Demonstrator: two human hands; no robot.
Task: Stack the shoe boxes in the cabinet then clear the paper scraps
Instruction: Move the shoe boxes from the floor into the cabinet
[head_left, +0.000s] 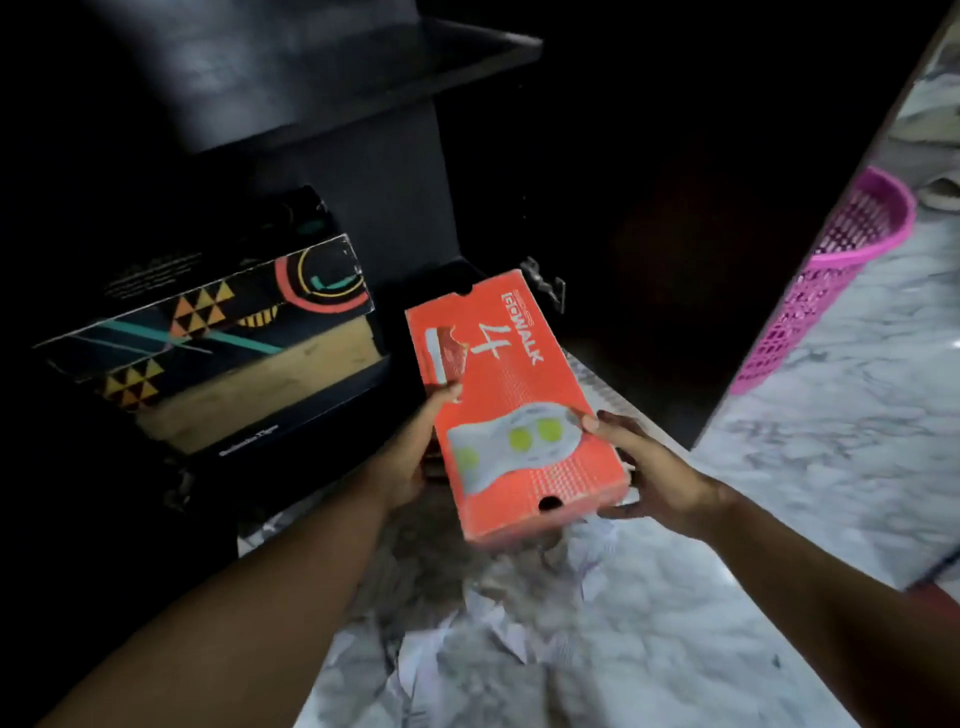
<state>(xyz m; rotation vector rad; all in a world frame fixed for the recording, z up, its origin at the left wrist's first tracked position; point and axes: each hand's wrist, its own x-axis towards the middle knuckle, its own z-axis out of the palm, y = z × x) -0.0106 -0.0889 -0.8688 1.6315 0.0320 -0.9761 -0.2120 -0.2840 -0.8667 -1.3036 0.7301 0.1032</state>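
I hold an orange shoe box (511, 384) with white lettering above the floor, its far end at the mouth of the dark cabinet (395, 218). My left hand (415, 452) grips its left long side. My right hand (649, 473) grips its near right corner. Inside the cabinet on the left lies a stack of shoe boxes; the top one is a black box (223, 317) with orange triangles and teal lines, resting on a tan and black box (249, 410). White paper scraps (498, 613) lie scattered on the marble floor below the orange box.
A pink plastic mesh basket (826, 280) stands on the marble floor at the right, behind the open dark cabinet door (779, 249). A dark shelf (322, 67) juts out above the stacked boxes. The cabinet's right compartment is in deep shadow.
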